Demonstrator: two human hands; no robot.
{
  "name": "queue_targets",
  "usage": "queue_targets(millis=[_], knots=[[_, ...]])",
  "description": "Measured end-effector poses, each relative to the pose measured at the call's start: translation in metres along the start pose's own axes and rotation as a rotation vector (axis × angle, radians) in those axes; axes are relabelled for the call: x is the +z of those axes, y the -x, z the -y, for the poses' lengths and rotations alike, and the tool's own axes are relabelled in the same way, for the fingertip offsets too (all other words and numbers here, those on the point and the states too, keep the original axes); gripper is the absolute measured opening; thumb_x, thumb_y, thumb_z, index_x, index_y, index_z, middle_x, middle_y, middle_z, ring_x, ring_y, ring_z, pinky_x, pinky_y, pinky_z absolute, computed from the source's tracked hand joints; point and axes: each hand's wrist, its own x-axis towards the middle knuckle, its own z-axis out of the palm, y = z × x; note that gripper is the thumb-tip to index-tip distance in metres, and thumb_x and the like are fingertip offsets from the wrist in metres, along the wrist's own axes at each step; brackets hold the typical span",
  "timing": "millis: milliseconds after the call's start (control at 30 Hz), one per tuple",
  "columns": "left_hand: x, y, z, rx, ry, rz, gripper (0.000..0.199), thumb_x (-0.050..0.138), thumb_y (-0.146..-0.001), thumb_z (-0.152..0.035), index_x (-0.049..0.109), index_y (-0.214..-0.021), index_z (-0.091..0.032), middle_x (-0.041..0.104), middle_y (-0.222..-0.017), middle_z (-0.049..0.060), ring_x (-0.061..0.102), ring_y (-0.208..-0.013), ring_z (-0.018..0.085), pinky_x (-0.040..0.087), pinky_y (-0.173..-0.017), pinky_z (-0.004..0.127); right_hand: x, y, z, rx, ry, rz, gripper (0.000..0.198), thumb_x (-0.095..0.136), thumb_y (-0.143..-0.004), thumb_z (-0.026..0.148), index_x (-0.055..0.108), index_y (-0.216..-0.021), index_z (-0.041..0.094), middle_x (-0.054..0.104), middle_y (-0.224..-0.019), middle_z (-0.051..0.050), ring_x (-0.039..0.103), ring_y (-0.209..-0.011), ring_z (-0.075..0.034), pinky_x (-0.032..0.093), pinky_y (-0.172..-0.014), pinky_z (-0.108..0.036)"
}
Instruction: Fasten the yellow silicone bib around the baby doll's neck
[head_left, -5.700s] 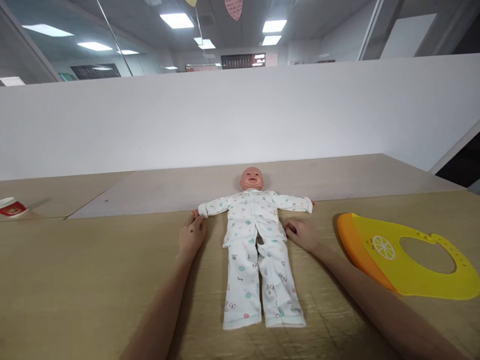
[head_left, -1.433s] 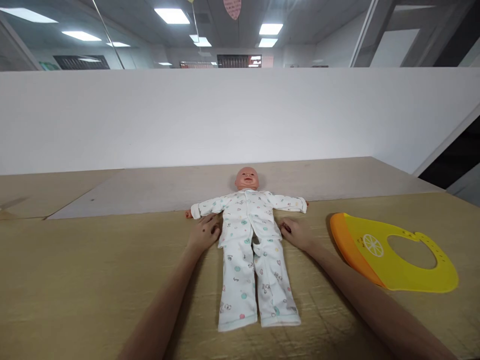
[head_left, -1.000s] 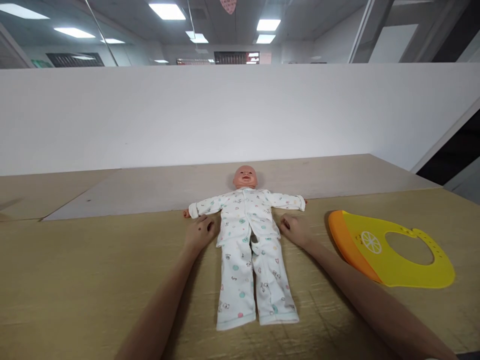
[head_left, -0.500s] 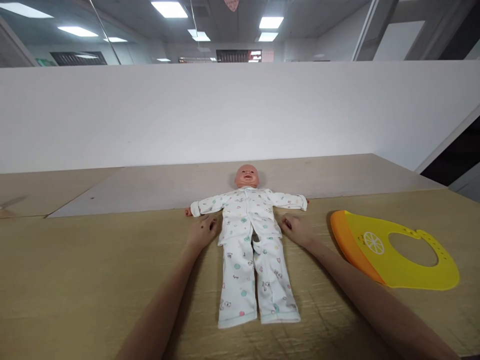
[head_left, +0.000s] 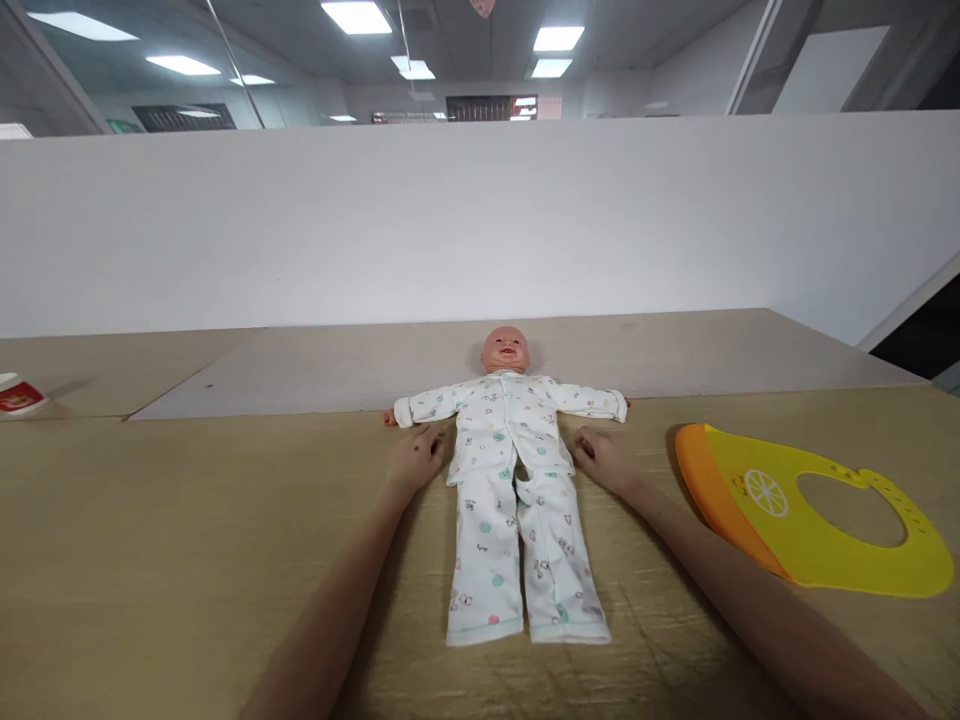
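Note:
A baby doll (head_left: 505,350) lies on its back with both arms stretched out sideways. It wears a white printed pajama top (head_left: 508,425) and matching pajama pants (head_left: 491,560). Beside the top, on its left, my left hand (head_left: 417,458) rests on the table with fingers curled in and nothing in them. My right hand (head_left: 604,460) lies loosely closed on the other side, close to the top's lower edge, also holding nothing. To the right of my right forearm is a yellow silicone bib (head_left: 817,520) with an orange pocket and a white citrus-slice print.
The wooden table (head_left: 187,560) has a paler panel (head_left: 337,365) along its back. A white wall (head_left: 450,220) with glass above it stands behind. At the far left edge a white container with a red label (head_left: 19,396) is partly in view.
The view has turned slightly left, so everything sits further right and the white container has come into sight. My hands keep their places beside the doll.

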Motion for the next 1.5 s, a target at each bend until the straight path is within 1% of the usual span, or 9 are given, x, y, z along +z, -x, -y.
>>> queue_targets(millis=[167,433,600,967,1167,1267,1367,1433,1500], knots=[[0.002,0.0,0.001,0.015,0.01,-0.02,0.025,0.044,-0.084,-0.018,0.068,-0.093,-0.018,0.073,-0.1,0.008,0.066,-0.088,0.021,0.048,-0.076,0.031,-0.003,0.001,0.003,-0.041,0.012,-0.005,0.016,0.042,-0.088,0.025,0.056,-0.083,0.018,0.067,-0.082,-0.005,0.057,-0.07,-0.016,0.031,-0.063,-0.025],[0.003,0.001,0.001,0.012,0.012,-0.033,0.025,0.044,-0.084,-0.018,0.067,-0.092,-0.019,0.073,-0.098,0.006,0.066,-0.085,0.02,0.048,-0.073,0.03,-0.003,0.002,0.005,-0.003,0.017,0.013,0.017,0.041,-0.089,0.027,0.055,-0.084,0.018,0.067,-0.081,-0.005,0.056,-0.068,-0.016,0.029,-0.06,-0.025],[0.002,0.0,0.001,0.02,0.024,-0.028,0.025,0.044,-0.083,-0.018,0.068,-0.092,-0.018,0.073,-0.099,0.007,0.066,-0.086,0.021,0.048,-0.072,0.03,-0.002,0.001,0.002,-0.028,0.028,0.004,0.016,0.042,-0.088,0.026,0.055,-0.082,0.019,0.067,-0.081,-0.005,0.056,-0.069,-0.016,0.03,-0.061,-0.025],[0.005,0.0,0.004,0.031,0.027,-0.035,0.027,0.043,-0.083,-0.017,0.068,-0.092,-0.018,0.073,-0.099,0.008,0.066,-0.088,0.022,0.049,-0.077,0.032,-0.002,0.002,0.003,-0.01,-0.012,-0.001,0.015,0.042,-0.088,0.026,0.054,-0.084,0.019,0.066,-0.079,-0.004,0.054,-0.066,-0.015,0.03,-0.06,-0.025],[0.004,0.001,0.002,0.023,0.02,-0.032,0.026,0.043,-0.084,-0.017,0.068,-0.093,-0.018,0.073,-0.101,0.008,0.066,-0.088,0.022,0.048,-0.075,0.031,-0.005,-0.002,0.001,0.016,-0.206,-0.013,0.017,0.044,-0.084,0.029,0.056,-0.078,0.019,0.064,-0.073,-0.003,0.053,-0.065,-0.015,0.034,-0.061,-0.026],[0.003,0.0,0.002,0.028,0.017,-0.026,0.025,0.043,-0.084,-0.019,0.068,-0.09,-0.018,0.073,-0.098,0.008,0.066,-0.086,0.022,0.048,-0.075,0.031,-0.013,0.002,0.0,0.048,-0.403,-0.082,0.021,0.045,-0.082,0.034,0.058,-0.076,0.019,0.065,-0.076,-0.004,0.056,-0.071,-0.017,0.042,-0.067,-0.028],[0.004,-0.001,0.003,0.029,0.03,-0.034,0.026,0.043,-0.084,-0.02,0.068,-0.089,-0.018,0.072,-0.097,0.008,0.066,-0.086,0.022,0.048,-0.075,0.031,-0.03,0.017,-0.012,0.142,-0.544,-0.132,0.024,0.049,-0.077,0.04,0.061,-0.075,0.019,0.066,-0.08,-0.005,0.057,-0.077,-0.019,0.046,-0.071,-0.03],[0.005,-0.001,0.003,0.022,0.048,-0.052,0.027,0.043,-0.083,-0.021,0.069,-0.091,-0.018,0.073,-0.099,0.009,0.065,-0.087,0.022,0.047,-0.076,0.031,-0.05,0.033,-0.032,0.237,-0.571,-0.161,0.024,0.054,-0.072,0.04,0.064,-0.075,0.018,0.066,-0.078,-0.006,0.056,-0.074,-0.019,0.046,-0.068,-0.03],[0.004,-0.001,0.001,0.009,0.062,-0.053,0.028,0.042,-0.083,-0.021,0.069,-0.092,-0.019,0.073,-0.1,0.009,0.065,-0.087,0.022,0.047,-0.076,0.031,-0.077,0.052,-0.063,0.323,-0.61,-0.251,0.026,0.057,-0.07,0.042,0.065,-0.076,0.019,0.063,-0.073,-0.006,0.053,-0.065,-0.017,0.044,-0.061,-0.029]])
